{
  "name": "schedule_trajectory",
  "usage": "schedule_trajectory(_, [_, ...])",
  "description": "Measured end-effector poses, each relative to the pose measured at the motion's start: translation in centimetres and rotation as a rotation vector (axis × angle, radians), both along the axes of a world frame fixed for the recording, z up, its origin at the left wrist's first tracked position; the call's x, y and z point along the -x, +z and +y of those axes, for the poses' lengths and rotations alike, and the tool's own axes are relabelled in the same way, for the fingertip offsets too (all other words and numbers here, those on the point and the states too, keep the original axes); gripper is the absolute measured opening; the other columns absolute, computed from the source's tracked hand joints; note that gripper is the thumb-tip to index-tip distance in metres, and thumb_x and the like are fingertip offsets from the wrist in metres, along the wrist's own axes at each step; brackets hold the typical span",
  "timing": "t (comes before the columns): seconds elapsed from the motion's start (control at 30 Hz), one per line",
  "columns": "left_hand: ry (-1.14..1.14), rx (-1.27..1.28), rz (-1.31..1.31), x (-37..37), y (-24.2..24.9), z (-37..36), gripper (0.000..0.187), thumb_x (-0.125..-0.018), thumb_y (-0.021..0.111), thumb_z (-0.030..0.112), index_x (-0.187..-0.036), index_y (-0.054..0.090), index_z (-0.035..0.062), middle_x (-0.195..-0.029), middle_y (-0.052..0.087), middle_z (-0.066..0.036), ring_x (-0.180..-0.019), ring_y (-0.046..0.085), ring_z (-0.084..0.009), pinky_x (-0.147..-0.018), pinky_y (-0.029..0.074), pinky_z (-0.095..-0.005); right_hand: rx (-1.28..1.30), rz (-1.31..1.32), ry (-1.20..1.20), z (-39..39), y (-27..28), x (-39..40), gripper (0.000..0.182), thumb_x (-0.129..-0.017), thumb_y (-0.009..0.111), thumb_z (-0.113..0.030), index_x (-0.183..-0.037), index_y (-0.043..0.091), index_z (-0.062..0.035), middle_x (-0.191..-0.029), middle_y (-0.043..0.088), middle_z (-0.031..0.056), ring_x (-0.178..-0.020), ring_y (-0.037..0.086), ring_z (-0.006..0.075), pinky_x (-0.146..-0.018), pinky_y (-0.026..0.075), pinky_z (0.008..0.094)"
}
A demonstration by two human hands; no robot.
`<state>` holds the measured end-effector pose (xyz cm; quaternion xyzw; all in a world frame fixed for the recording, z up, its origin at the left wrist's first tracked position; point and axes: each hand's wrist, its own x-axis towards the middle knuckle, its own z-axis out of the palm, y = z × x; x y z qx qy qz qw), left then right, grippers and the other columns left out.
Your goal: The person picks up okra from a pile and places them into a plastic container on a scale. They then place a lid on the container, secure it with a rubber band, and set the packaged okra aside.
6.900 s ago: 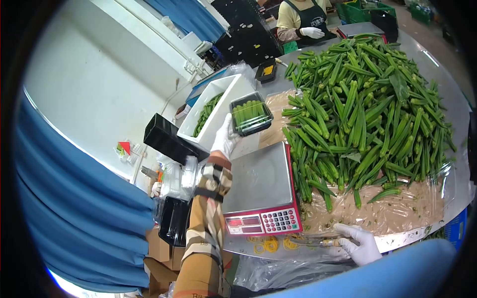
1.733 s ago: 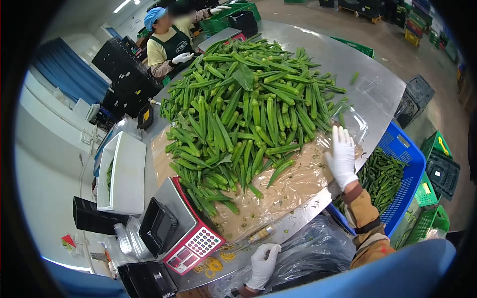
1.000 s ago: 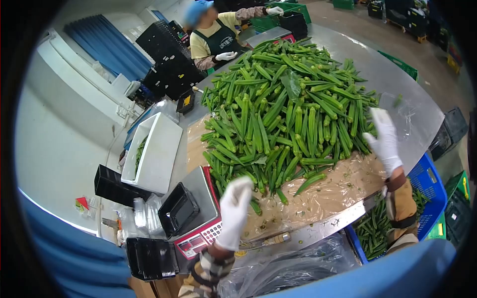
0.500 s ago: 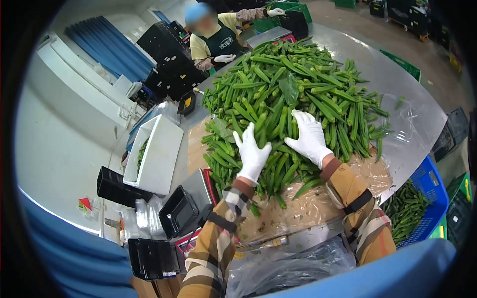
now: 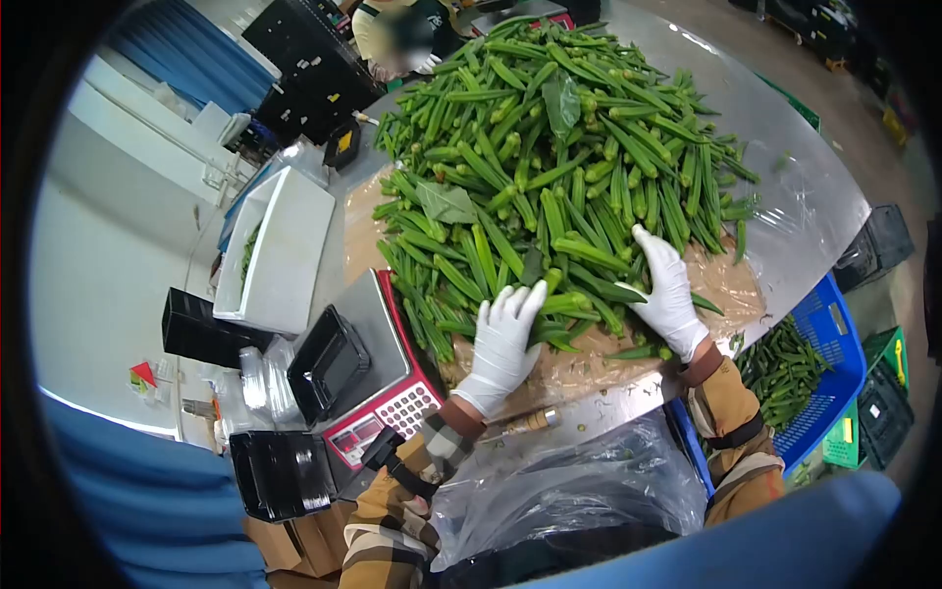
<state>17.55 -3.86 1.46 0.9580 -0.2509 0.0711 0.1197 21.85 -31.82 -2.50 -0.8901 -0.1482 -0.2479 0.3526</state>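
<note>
A large heap of green okra [image 5: 579, 167] covers much of the metal table, with loose leaves among the pods. My left hand [image 5: 502, 348], in a white glove, lies at the heap's near edge with fingers stretched out and thumb apart, its fingertips touching pods. Farther right, my right hand [image 5: 669, 299], gloved likewise, is open with thumb and fingers spread against the okra. Several pods lie between my two hands, and neither hand is closed around any. Brown paper under clear plastic [image 5: 579, 358] shows beneath the near pods.
Left of the heap stand a red scale [image 5: 388, 412] with a black tray [image 5: 329, 363] on it and a white foam box [image 5: 285, 255]. A blue crate [image 5: 829, 344] of okra is at right. Clear plastic bags [image 5: 579, 491] lie nearest me. A co-worker [image 5: 407, 34] stands beyond.
Both hands have drawn back toward me, from on the heap to its near edge, and the pods there have shifted. The view has tilted down, showing more of the scale.
</note>
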Motion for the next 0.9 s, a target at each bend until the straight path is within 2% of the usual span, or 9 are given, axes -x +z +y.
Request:
schedule_trajectory(0.1, [0.034, -0.011, 0.112, 1.5, 0.7, 1.2, 0.096, -0.077, 0.076, 0.022, -0.157, 0.024, 0.0188, -0.145, 0.042, -0.015, -0.138, 0.036, -0.0394, -0.111, 0.027, -0.0599, -0.016, 0.093, -0.063, -2.0, -0.9, 1.1, 0.088, -0.073, 0.084, -0.023, -0.147, 0.041, -0.0035, -0.139, 0.052, 0.0184, -0.126, 0.048, 0.0373, -0.108, 0.038, 0.0444])
schedule_trajectory(0.13, [0.029, -0.014, 0.148, 2.1, 1.2, 1.4, 0.095, -0.078, 0.076, 0.022, -0.157, 0.024, 0.0172, -0.147, 0.041, -0.016, -0.139, 0.034, -0.0407, -0.111, 0.027, -0.0599, -0.001, 0.108, -0.081, -2.6, -1.1, 1.5, 0.084, -0.075, 0.082, -0.023, -0.147, 0.043, -0.0070, -0.139, 0.053, 0.0177, -0.127, 0.048, 0.0370, -0.109, 0.037, 0.0448])
schedule_trajectory(0.33, [0.065, 0.004, 0.164, 5.8, -0.2, 2.6, 0.086, -0.082, 0.071, 0.020, -0.156, 0.027, 0.0148, -0.151, 0.036, -0.019, -0.140, 0.031, -0.0451, -0.113, 0.026, -0.0592, -0.109, 0.030, -0.194, -3.0, 0.6, 5.8, 0.047, -0.080, 0.075, -0.009, -0.126, 0.065, -0.0084, -0.118, 0.066, 0.0131, -0.114, 0.058, 0.0313, -0.100, 0.045, 0.0395])
schedule_trajectory(0.37, [0.076, 0.019, 0.150, 6.3, -0.5, 2.7, 0.085, -0.083, 0.070, 0.020, -0.156, 0.028, 0.0146, -0.152, 0.035, -0.019, -0.140, 0.031, -0.0455, -0.114, 0.025, -0.0589, -0.134, 0.008, -0.207, -1.9, 1.7, 6.7, 0.037, -0.081, 0.074, -0.006, -0.117, 0.070, -0.0086, -0.108, 0.069, 0.0106, -0.105, 0.061, 0.0276, -0.094, 0.047, 0.0381])
schedule_trajectory(0.53, [0.217, 0.279, 0.097, 8.5, 0.3, 3.2, 0.079, -0.083, 0.072, 0.016, -0.152, 0.035, 0.0053, -0.150, 0.039, -0.021, -0.141, 0.030, -0.0442, -0.116, 0.028, -0.0491, -0.102, -0.018, -0.136, 2.1, 1.9, 7.4, 0.034, -0.083, 0.074, -0.013, -0.116, 0.071, -0.0106, -0.104, 0.069, 0.0080, -0.098, 0.061, 0.0281, -0.089, 0.048, 0.0376])
schedule_trajectory(0.67, [0.327, 0.335, 0.043, 11.1, 0.0, 4.3, 0.069, -0.081, 0.074, 0.014, -0.145, 0.046, 0.0072, -0.150, 0.041, -0.019, -0.141, 0.031, -0.0423, -0.116, 0.029, -0.0492, -0.011, -0.021, -0.174, 4.4, 2.1, 5.0, 0.034, -0.082, 0.074, -0.013, -0.116, 0.071, -0.0119, -0.102, 0.067, 0.0072, -0.095, 0.060, 0.0284, -0.086, 0.048, 0.0385])
schedule_trajectory(0.77, [0.334, 0.338, 0.030, 13.3, 0.2, 4.8, 0.064, -0.082, 0.074, 0.014, -0.141, 0.050, 0.0075, -0.150, 0.041, -0.018, -0.142, 0.030, -0.0416, -0.116, 0.029, -0.0493, 0.085, 0.145, -0.180, 4.4, 1.3, 3.3, 0.032, -0.081, 0.073, -0.012, -0.113, 0.073, -0.0122, -0.097, 0.065, 0.0086, -0.091, 0.059, 0.0297, -0.084, 0.049, 0.0390])
schedule_trajectory(0.8, [0.339, 0.389, 0.035, 13.8, 0.3, 4.8, 0.059, -0.083, 0.074, 0.014, -0.137, 0.053, 0.0068, -0.148, 0.044, -0.017, -0.142, 0.032, -0.0405, -0.116, 0.029, -0.0488, 0.028, 0.121, -0.166, 4.5, 1.8, 3.4, 0.023, -0.085, 0.072, -0.012, -0.107, 0.074, -0.0064, -0.092, 0.069, 0.0075, -0.083, 0.062, 0.0223, -0.077, 0.050, 0.0341])
schedule_trajectory(0.9, [0.345, 0.465, 0.043, 15.0, 1.1, 4.8, 0.055, -0.084, 0.072, 0.011, -0.136, 0.055, 0.0061, -0.144, 0.048, -0.018, -0.140, 0.036, -0.0392, -0.115, 0.031, -0.0471, -0.626, 0.515, 0.009, 4.7, 3.0, 4.7, 0.018, -0.090, 0.071, -0.014, -0.101, 0.073, 0.0000, -0.088, 0.073, 0.0048, -0.075, 0.063, 0.0127, -0.070, 0.050, 0.0284])
